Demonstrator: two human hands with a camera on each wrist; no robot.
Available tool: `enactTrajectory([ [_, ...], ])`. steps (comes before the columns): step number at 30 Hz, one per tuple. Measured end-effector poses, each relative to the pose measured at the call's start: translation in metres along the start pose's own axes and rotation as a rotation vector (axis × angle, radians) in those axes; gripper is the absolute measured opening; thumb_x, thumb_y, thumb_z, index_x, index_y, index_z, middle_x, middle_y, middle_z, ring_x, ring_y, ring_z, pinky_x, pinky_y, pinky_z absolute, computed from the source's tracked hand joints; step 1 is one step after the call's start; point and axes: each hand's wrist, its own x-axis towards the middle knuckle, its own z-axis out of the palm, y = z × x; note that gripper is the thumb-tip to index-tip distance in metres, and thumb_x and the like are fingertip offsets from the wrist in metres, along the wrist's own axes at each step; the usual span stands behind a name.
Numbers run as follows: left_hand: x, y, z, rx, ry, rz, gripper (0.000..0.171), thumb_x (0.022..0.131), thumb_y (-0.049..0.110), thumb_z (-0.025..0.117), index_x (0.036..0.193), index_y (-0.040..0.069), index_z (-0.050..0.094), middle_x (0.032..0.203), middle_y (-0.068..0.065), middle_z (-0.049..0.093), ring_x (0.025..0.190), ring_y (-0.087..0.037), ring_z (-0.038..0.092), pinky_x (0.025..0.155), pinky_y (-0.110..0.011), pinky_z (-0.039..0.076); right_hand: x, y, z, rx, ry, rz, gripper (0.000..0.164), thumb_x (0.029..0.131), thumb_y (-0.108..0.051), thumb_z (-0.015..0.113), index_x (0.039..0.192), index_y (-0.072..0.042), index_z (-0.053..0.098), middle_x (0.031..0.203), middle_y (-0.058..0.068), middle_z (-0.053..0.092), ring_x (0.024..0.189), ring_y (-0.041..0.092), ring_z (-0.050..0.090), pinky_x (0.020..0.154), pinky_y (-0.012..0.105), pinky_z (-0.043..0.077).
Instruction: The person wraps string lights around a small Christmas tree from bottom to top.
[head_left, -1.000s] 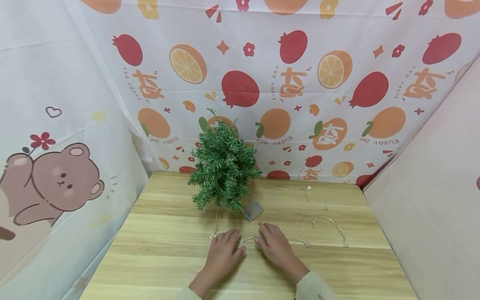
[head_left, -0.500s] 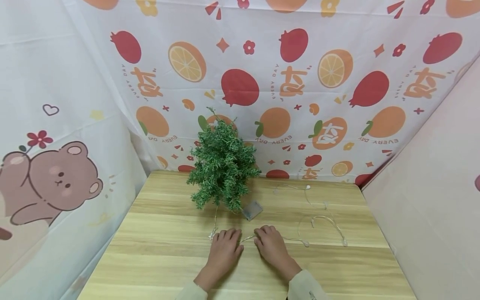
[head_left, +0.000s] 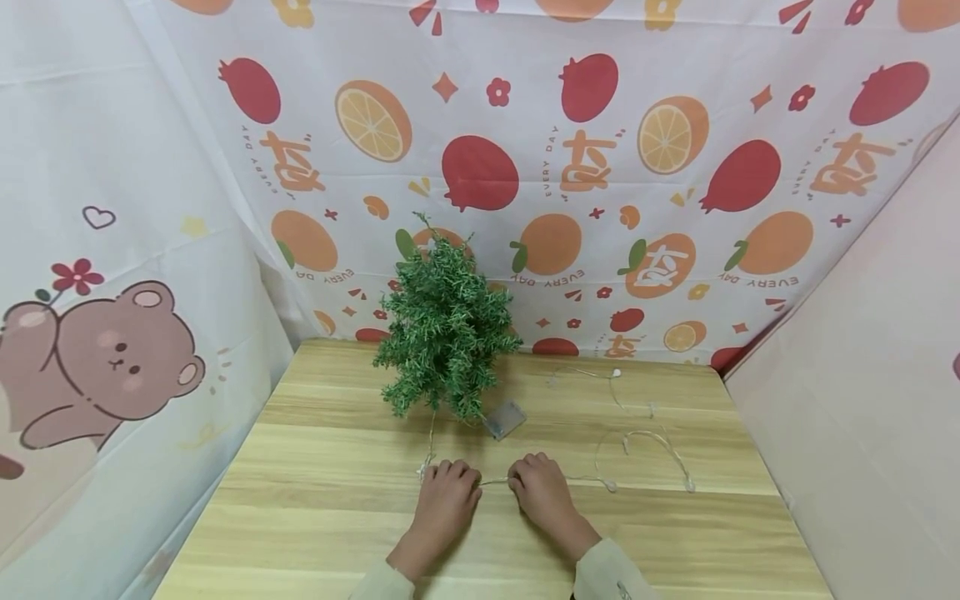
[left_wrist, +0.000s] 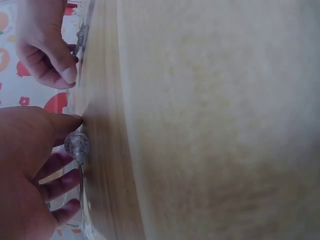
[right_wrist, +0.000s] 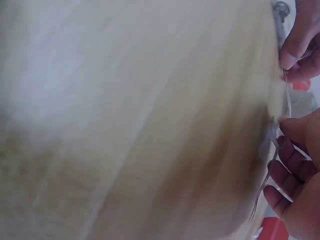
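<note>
A thin string of fairy lights (head_left: 675, 457) with clear bulbs lies along the table, and a stretch of its wire runs between my hands. My left hand (head_left: 444, 504) pinches the wire between thumb and forefinger. In the left wrist view a clear round bulb (left_wrist: 77, 145) sits just under that thumb, the other fingers loosely spread. My right hand (head_left: 546, 498) pinches the same wire a short way to the right; in the right wrist view the wire (right_wrist: 260, 192) trails past its fingers. Both hands are low over the wooden table (head_left: 337, 517).
A small green artificial tree (head_left: 448, 333) stands behind my hands. Beside its base lies a clear flat box (head_left: 506, 420), which looks like a battery case. Behind the table hangs a fruit-print cloth (head_left: 480, 108); a bear-print cloth (head_left: 127, 358) hangs at the left.
My fingers have closed more on the wire. The stretch between the hands now looks straighter. My right hand has shifted slightly left since a second ago; the tree and clear box stay put.
</note>
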Motion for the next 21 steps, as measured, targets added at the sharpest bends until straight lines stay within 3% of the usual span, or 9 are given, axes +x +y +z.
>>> enactTrajectory([
  [6, -0.002, -0.007, -0.002, -0.065, 0.0, 0.029, 0.008, 0.087, 0.024, 0.079, 0.082, 0.021, 0.072, 0.082, 0.008, 0.07, 0.078, -0.015, 0.056, 0.074, -0.036, 0.043, 0.001, -0.007, -0.008, 0.044, 0.007, 0.01, 0.006, 0.094, -0.025, 0.072, 0.089, -0.022, 0.071, 0.084, -0.013, 0.067, 0.078, 0.006, 0.05, 0.074, 0.028, 0.039],
  [15, -0.009, -0.023, -0.017, -0.113, 0.061, 0.056, 0.01, 0.081, 0.02, 0.083, 0.081, 0.02, 0.073, 0.081, 0.009, 0.073, 0.081, -0.014, 0.056, 0.085, -0.044, 0.045, -0.002, -0.016, -0.036, 0.053, -0.046, -0.006, 0.011, 0.092, -0.031, 0.074, 0.085, -0.023, 0.073, 0.074, -0.019, 0.061, 0.07, 0.002, 0.041, 0.073, 0.024, 0.033],
  [21, -0.014, -0.037, -0.03, -0.067, 0.13, 0.077, 0.015, 0.075, 0.018, 0.088, 0.079, 0.019, 0.073, 0.078, 0.007, 0.073, 0.081, -0.018, 0.058, 0.085, -0.047, 0.046, -0.006, -0.014, -0.052, 0.057, -0.048, -0.036, 0.012, 0.093, -0.031, 0.073, 0.085, -0.023, 0.074, 0.077, -0.018, 0.064, 0.071, 0.001, 0.043, 0.075, 0.027, 0.036],
])
